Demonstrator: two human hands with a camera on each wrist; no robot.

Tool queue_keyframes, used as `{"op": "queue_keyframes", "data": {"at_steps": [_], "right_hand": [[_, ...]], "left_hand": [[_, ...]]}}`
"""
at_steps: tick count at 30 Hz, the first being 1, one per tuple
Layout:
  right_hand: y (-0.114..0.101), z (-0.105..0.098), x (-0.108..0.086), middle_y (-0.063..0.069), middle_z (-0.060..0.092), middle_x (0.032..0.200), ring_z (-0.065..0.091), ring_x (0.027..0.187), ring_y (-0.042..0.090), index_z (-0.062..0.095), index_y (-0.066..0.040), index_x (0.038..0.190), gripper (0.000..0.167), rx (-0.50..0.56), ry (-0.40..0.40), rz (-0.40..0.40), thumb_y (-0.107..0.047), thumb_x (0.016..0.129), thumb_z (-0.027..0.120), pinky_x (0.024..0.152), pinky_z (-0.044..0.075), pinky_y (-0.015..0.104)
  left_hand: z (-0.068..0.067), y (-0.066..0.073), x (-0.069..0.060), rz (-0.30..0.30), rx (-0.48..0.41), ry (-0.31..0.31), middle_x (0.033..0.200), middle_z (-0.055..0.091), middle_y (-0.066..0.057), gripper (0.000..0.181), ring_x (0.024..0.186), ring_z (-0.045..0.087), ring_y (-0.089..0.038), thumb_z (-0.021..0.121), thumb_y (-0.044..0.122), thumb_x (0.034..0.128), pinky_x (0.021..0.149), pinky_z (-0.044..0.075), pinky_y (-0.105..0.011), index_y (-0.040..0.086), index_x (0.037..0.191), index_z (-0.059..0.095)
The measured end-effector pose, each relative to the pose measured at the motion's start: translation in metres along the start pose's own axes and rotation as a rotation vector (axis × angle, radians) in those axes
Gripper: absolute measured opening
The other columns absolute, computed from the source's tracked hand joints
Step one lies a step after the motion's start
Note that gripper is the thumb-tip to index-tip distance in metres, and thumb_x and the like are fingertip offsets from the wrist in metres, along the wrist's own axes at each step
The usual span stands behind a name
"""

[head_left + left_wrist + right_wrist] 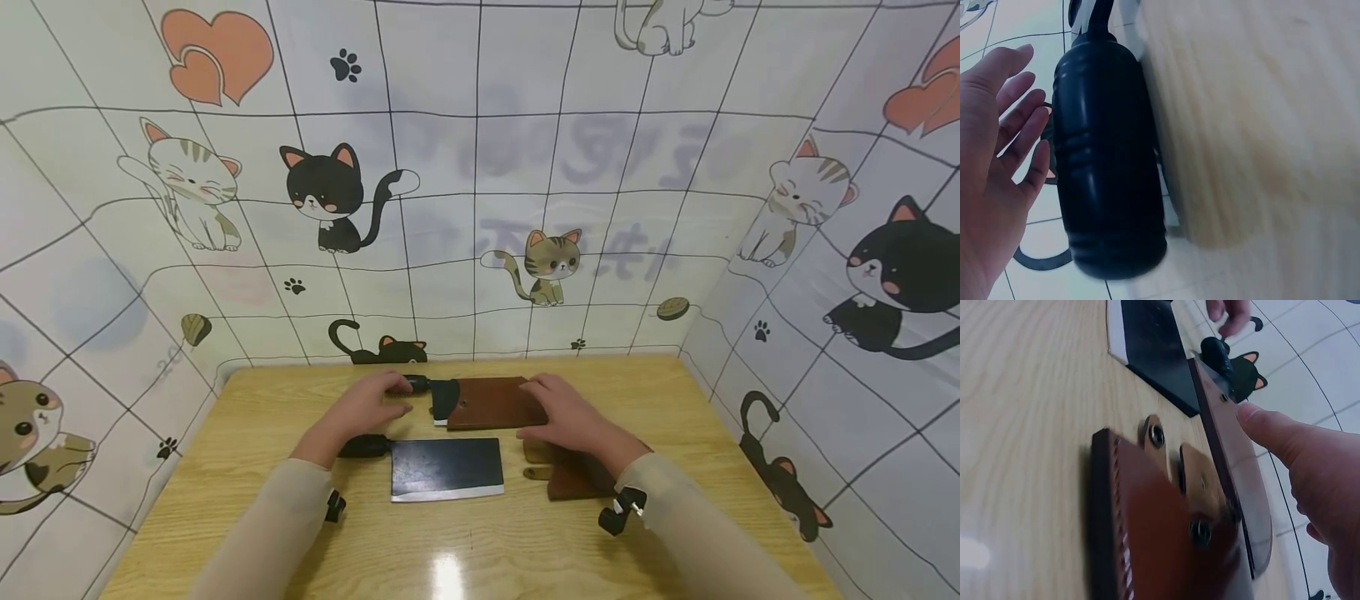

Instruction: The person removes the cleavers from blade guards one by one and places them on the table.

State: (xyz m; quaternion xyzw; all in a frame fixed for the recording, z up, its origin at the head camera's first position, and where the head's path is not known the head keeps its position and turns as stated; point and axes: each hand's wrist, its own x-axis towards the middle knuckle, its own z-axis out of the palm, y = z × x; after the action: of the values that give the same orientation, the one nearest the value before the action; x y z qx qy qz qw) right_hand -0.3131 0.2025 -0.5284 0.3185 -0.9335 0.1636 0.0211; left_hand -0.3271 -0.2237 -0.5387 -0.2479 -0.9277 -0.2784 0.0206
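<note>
Two broad knives lie on the wooden counter (pixel 405 550), one behind the other, and the pictures show one covered and one bare. The back knife (pixel 445 398) has most of its blade inside a brown sheath (pixel 491 404); only the dark heel and a thin bright strip of edge show at its left end. The front knife (pixel 446 467) lies uncovered, dark blade and pale edge in full view, its black handle (pixel 1110 162) beside the left wrist. A second sheath (pixel 573 479) sits at the right under the forearm, with tan straps (pixel 537 472) and snap buttons showing, apart from the bare blade. So, judging by how things lie, covering is done for the back blade alone, and the front one is without its cover; whether the work is putting covers on or taking them off cannot be told. The left hand (pixel 363 408) is near the back knife's handle (pixel 416 383), its fingers loosely spread and gripping nothing. The right hand (pixel 570 414) reaches over the right end of the brown sheath, fingers and thumb wide apart; whether they press on the leather is not clear.
</note>
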Motion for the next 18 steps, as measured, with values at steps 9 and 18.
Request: {"op": "queue_keyframes", "data": {"at_steps": [9, 18], "right_hand": [[-0.012, 0.007, 0.033, 0.016, 0.056, 0.151, 0.054, 0.141, 0.036, 0.058, -0.001, 0.156, 0.092, 0.007, -0.031, -0.023, -0.060, 0.091, 0.087, 0.118, 0.046, 0.053], [-0.025, 0.016, 0.064, 0.015, 0.053, 0.154, 0.051, 0.142, 0.033, 0.056, -0.004, 0.157, 0.093, 0.000, -0.078, -0.015, -0.064, 0.092, 0.084, 0.118, 0.046, 0.050]], "left_hand": [[0.007, -0.002, 0.027, 0.014, 0.038, 0.028, 0.118, 0.069, -0.002, 0.030, 0.119, 0.067, -0.031, 0.090, 0.022, 0.0961, 0.104, 0.055, -0.055, 0.012, 0.122, 0.078], [0.006, 0.002, 0.039, -0.037, 0.061, 0.017, 0.129, 0.070, -0.011, 0.038, 0.124, 0.065, -0.036, 0.086, 0.024, 0.0988, 0.107, 0.051, -0.059, 0.006, 0.130, 0.075]]}}
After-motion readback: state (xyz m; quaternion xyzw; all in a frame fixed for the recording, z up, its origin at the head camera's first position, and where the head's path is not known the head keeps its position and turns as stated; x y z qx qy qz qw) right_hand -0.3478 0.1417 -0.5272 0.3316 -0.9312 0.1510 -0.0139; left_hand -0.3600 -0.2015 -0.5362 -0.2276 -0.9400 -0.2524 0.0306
